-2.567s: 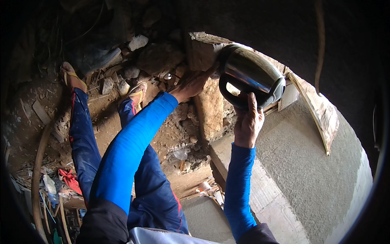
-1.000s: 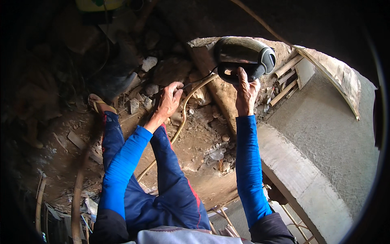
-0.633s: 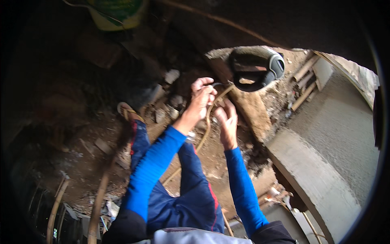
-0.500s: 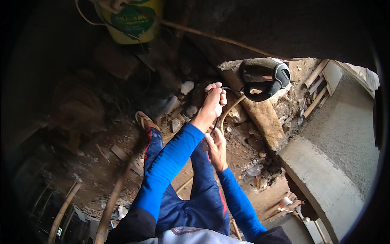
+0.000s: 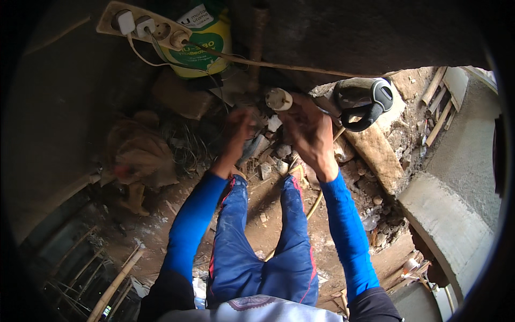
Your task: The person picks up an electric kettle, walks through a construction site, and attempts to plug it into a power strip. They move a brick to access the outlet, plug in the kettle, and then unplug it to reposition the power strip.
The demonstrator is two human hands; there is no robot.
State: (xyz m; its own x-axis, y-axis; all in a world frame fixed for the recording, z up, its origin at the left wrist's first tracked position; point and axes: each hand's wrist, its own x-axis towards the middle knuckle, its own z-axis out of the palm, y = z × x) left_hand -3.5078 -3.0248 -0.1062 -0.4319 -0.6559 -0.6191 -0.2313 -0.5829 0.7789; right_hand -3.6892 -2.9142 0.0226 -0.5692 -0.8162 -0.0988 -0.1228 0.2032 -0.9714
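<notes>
Apparently, in the head view, my only one, the step in hand is handling a power plug. My right fingers [image 5: 295, 131] are blurred but look pinched on the edge of a round white plug [image 5: 278, 99], its pin side turned toward me. My left fingers [image 5: 244, 122] are half curled, left of the plug and apart from it; blur prevents telling whether they grip anything. The electric kettle [image 5: 365, 102] sits near my right fingers, on their right. Up and left, beyond my left fingers, a power strip [image 5: 107, 16] shows what looks like an open socket [image 5: 162, 31]. I judge the next move calls for a steady hold behind the pin side.
</notes>
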